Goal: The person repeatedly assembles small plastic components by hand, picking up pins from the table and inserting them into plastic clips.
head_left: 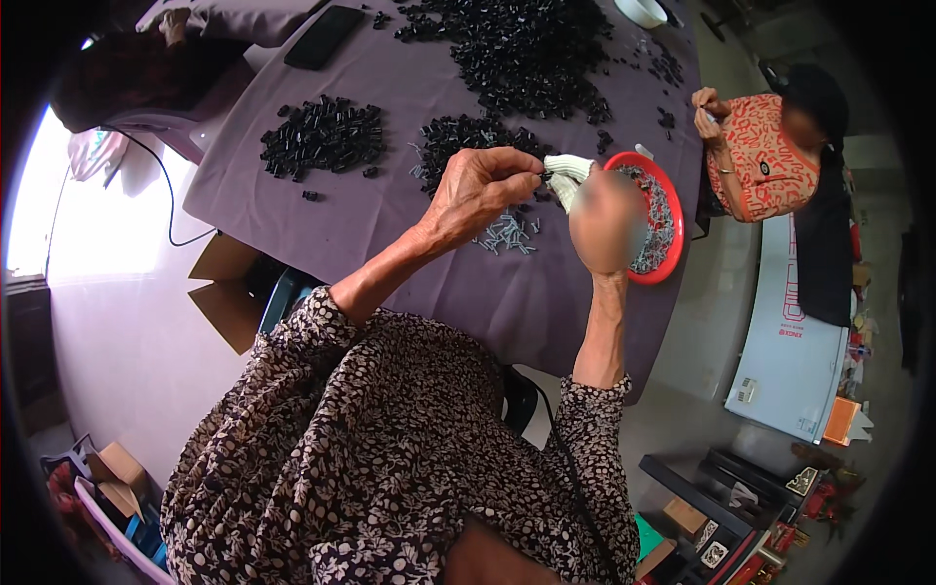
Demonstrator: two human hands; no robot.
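Observation:
My left hand (480, 193) is closed in a pinch, with a small black piece (546, 177) at its fingertips. Against it, my right hand (606, 226) is also closed, wearing white knitted covers (569, 172) on its thumb and finger; what it grips is hidden, and part of the hand is blurred. Below the hands lies a small heap of thin grey pins (509, 234). Just right of my right hand stands a red bowl (673, 255) holding many similar grey pieces. A pile of small black parts (444, 146) spreads behind my left hand.
Another black pile (327, 139) sits left, a larger one (517, 58) at the back. A phone (326, 37) and a white bowl (641, 12) rest on the purple-covered table (322, 219). Another person (765, 156) works at right. A cardboard box (216, 297) stands below the left edge.

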